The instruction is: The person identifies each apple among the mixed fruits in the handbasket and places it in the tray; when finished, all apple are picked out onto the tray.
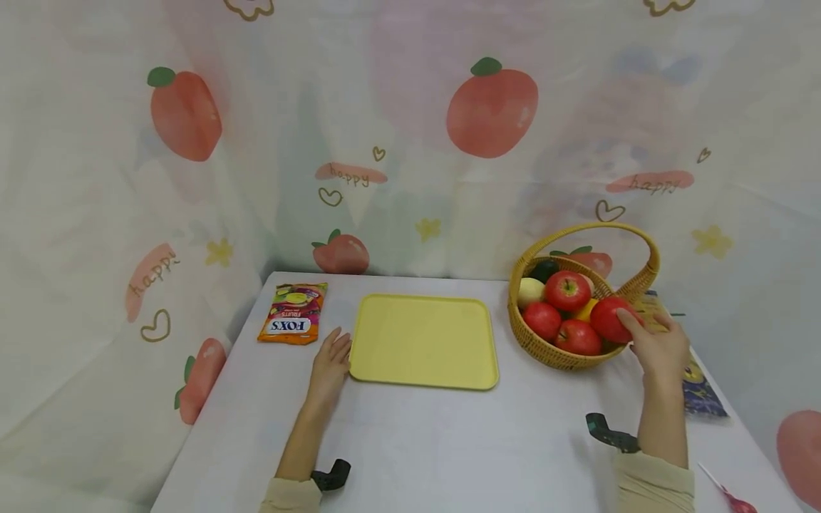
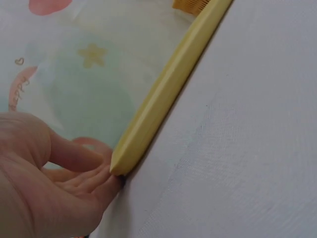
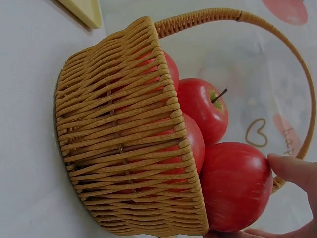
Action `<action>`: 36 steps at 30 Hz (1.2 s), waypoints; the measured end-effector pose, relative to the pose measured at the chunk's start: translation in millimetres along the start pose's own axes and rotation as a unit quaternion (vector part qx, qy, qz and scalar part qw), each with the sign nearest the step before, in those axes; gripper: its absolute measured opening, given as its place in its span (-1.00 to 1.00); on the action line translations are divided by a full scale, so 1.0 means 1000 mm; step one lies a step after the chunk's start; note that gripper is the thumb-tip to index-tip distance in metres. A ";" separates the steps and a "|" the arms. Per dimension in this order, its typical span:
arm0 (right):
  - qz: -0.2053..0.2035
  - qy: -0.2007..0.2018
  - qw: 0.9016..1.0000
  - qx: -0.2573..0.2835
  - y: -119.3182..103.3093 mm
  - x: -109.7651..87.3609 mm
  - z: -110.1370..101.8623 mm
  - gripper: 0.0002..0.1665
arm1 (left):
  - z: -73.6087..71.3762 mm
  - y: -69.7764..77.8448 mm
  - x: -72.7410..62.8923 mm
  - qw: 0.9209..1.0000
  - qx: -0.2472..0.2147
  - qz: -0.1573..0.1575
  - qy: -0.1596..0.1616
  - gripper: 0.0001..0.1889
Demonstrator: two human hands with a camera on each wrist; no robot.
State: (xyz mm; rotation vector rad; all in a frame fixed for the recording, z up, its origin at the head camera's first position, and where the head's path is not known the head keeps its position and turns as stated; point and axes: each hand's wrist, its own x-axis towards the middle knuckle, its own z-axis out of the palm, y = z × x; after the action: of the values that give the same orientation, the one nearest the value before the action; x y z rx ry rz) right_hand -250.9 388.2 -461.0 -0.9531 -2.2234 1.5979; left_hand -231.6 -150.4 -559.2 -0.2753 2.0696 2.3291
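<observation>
In the head view my right hand (image 1: 663,349) holds a red apple (image 1: 612,320) at the right rim of a wicker basket (image 1: 551,353). The right wrist view shows thumb and fingers on either side of this apple (image 3: 237,186). Other red apples (image 1: 567,290) fill the basket, with a pale round fruit (image 1: 530,292), a dark green one (image 1: 544,270) and something yellow partly hidden. My left hand (image 1: 330,367) rests at the left edge of a yellow tray (image 1: 423,342), its fingers extended. Up close, those fingertips touch the tray's corner (image 2: 126,158).
An orange FOX'S fruit candy bag (image 1: 293,313) lies left of the tray. Behind my right hand is a blue and yellow packet (image 1: 699,388), partly covered. A red lollipop-like item (image 1: 737,503) lies at the near right. A fruit-printed curtain (image 1: 410,142) stands behind the white table (image 1: 449,449).
</observation>
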 end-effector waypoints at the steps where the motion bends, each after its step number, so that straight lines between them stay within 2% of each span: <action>1: 0.001 0.003 1.000 0.000 0.001 0.001 0.000 0.22 | 0.000 -0.001 0.000 1.000 -0.003 0.001 0.001 -0.15; 9: 0.004 0.025 0.999 -0.037 0.000 0.002 0.004 0.22 | 0.001 -0.006 0.003 1.000 0.020 0.009 0.019 -0.10; 15: 0.010 0.039 0.999 -0.036 -0.001 0.000 0.006 0.21 | 0.003 -0.006 0.002 0.999 0.036 0.021 0.021 -0.09; 18: 0.015 0.041 0.999 -0.009 -0.001 0.000 0.006 0.25 | 0.003 -0.006 0.002 0.998 0.043 0.024 0.027 -0.09; 21: 0.027 0.031 0.998 0.052 -0.002 0.000 0.007 0.30 | 0.003 -0.006 0.003 0.998 0.045 0.019 0.035 -0.10; 25: 0.041 0.018 0.991 0.123 -0.003 -0.001 0.009 0.34 | 0.002 -0.008 0.004 0.998 0.045 0.020 0.041 -0.13; 30: 0.041 0.019 0.989 0.140 -0.004 -0.002 0.008 0.36 | 0.002 -0.010 0.005 0.998 0.041 0.019 0.044 -0.15; 36: 0.040 0.026 0.991 0.128 -0.007 -0.002 0.011 0.38 | 0.000 -0.008 0.003 0.998 0.039 0.018 0.044 -0.16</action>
State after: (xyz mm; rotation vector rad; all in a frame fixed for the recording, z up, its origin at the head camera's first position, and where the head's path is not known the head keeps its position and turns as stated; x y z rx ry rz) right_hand -257.9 377.1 -458.7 -1.0073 -1.9098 1.8159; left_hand -233.3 -149.3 -567.7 -0.3477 2.2175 2.2896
